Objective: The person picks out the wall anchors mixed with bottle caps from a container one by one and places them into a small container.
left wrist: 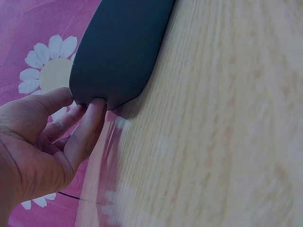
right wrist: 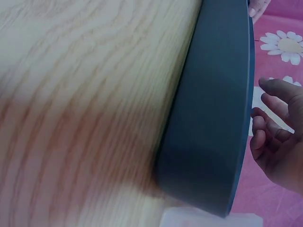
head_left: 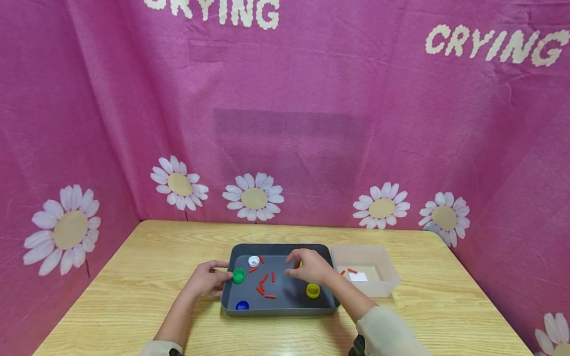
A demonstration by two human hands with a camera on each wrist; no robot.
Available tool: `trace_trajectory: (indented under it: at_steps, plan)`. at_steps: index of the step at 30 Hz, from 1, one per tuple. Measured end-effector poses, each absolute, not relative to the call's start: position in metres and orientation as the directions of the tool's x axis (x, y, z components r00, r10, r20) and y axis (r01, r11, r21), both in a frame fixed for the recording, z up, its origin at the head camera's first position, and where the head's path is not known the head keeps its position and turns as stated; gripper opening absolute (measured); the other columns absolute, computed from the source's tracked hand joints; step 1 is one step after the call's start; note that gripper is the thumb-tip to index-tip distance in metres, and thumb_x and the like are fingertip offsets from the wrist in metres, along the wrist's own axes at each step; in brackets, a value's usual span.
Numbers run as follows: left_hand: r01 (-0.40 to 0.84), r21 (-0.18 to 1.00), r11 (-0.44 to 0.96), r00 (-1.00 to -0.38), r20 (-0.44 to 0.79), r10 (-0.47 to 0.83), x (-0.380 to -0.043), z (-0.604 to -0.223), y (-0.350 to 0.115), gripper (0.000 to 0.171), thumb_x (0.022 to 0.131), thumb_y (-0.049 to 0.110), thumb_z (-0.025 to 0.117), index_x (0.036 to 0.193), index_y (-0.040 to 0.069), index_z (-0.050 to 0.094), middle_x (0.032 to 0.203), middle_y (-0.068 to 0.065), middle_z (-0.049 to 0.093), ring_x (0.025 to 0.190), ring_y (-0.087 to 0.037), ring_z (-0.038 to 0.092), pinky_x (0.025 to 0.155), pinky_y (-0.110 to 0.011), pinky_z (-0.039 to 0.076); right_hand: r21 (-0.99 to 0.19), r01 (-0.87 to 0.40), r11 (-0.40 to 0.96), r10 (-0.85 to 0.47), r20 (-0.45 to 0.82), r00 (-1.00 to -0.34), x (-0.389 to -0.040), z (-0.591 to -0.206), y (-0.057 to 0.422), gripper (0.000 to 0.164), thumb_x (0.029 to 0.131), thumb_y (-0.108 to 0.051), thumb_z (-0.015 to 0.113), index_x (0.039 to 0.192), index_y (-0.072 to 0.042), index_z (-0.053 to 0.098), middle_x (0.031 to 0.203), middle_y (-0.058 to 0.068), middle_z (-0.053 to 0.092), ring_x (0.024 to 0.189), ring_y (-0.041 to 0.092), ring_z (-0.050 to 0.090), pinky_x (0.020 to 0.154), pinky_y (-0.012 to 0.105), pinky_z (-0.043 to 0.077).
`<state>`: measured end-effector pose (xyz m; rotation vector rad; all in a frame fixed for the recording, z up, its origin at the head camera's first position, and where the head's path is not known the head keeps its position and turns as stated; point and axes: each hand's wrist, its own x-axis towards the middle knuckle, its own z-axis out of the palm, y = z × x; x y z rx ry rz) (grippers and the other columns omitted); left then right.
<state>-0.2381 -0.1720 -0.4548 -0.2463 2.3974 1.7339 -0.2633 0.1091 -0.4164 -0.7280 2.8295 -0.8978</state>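
A dark grey tray [head_left: 285, 312] stands on the table. My left hand [head_left: 208, 279] grips its left edge, thumb at the rim and fingertips against the outer wall, as the left wrist view shows. Over the tray's right half hovers my right hand [head_left: 313, 267], thumb and index finger apart, and I see nothing between them. Several short red sticks [head_left: 273, 277] lie scattered in the tray. Around them sit a green cap [head_left: 238, 276], a white cap [head_left: 254, 261], a blue cap [head_left: 242, 305] and a yellow cap [head_left: 313, 290]. Something else yellow is mostly hidden behind the right hand.
Against the tray's right side stands a translucent plastic box [head_left: 388, 279]. Inside it are red sticks [head_left: 352, 271] and a white rectangle [head_left: 358, 277]. The wooden table [head_left: 147, 277] meets a pink flowered cloth [head_left: 303, 173] at its back and sides.
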Motion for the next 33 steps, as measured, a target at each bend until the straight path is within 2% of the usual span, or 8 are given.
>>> trace_trajectory:
  at_steps: [8,22,33]
  plan:
    - [-0.237,0.917,0.321,-0.971,-0.238,-0.038,-0.238,-0.455,-0.172,0.041,0.086,0.011,0.065,0.124,-0.002,0.054,0.093,-0.016,0.065,0.070,-0.017,0.064,0.060,-0.034,0.058,-0.562,-0.432,0.706,-0.483,0.064,-0.873,-0.264,-0.430,0.100,0.023,0.080,-0.018,0.073,0.097,-0.006,0.067,0.069,-0.002,0.058,0.059,0.008,0.049,0.052,0.022,0.040]
    - [-0.231,0.920,0.317,-0.972,-0.230,-0.040,-0.240,-0.459,-0.173,0.041,0.085,0.010,0.065,0.123,-0.002,0.055,0.091,-0.016,0.065,0.070,-0.017,0.064,0.059,-0.034,0.058,-0.551,-0.429,0.716,-0.487,0.047,-0.872,-0.266,-0.445,0.086,0.021,0.079,-0.017,0.074,0.097,-0.009,0.067,0.072,0.000,0.061,0.059,0.006,0.050,0.050,0.022,0.040]
    - [-0.218,0.929,0.299,-0.975,-0.220,-0.029,-0.238,-0.456,-0.172,0.042,0.085,0.010,0.066,0.122,-0.004,0.054,0.091,-0.017,0.065,0.070,-0.018,0.065,0.058,-0.035,0.058,-0.562,-0.354,0.748,-0.427,0.001,-0.904,-0.270,-0.451,0.077,0.028,0.077,-0.019,0.076,0.101,-0.008,0.066,0.067,-0.002,0.054,0.054,0.009,0.046,0.048,0.023,0.037]
